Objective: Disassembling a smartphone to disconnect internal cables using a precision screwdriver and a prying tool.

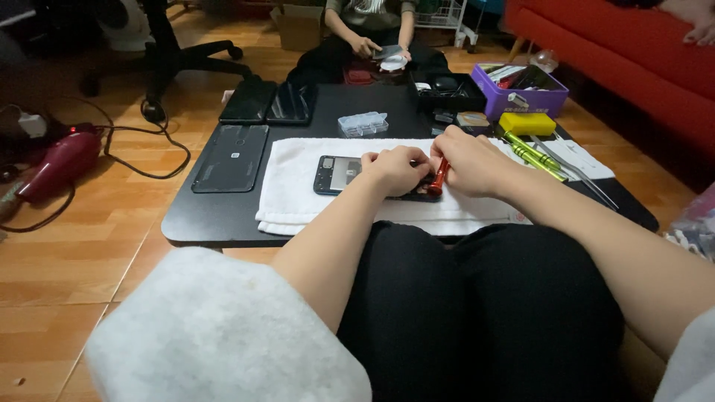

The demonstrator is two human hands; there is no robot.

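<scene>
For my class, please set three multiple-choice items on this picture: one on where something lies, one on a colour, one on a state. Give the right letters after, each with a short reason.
1. Where does the opened phone lie?
A. on the white towel
B. on the wooden floor
C. in the purple box

2. What colour is the handle of the screwdriver in the right hand?
A. blue
B. red
C. white

3. What state is the left hand in?
A. raised in the air, empty
B. resting flat on the floor
C. down on the phone, fingers curled

Answers:
1 A: the phone rests on the towel spread over the black table.
2 B: a red handle shows below the right hand's grip.
3 C: the left hand presses on the phone's right end, beside the screwdriver.
</scene>
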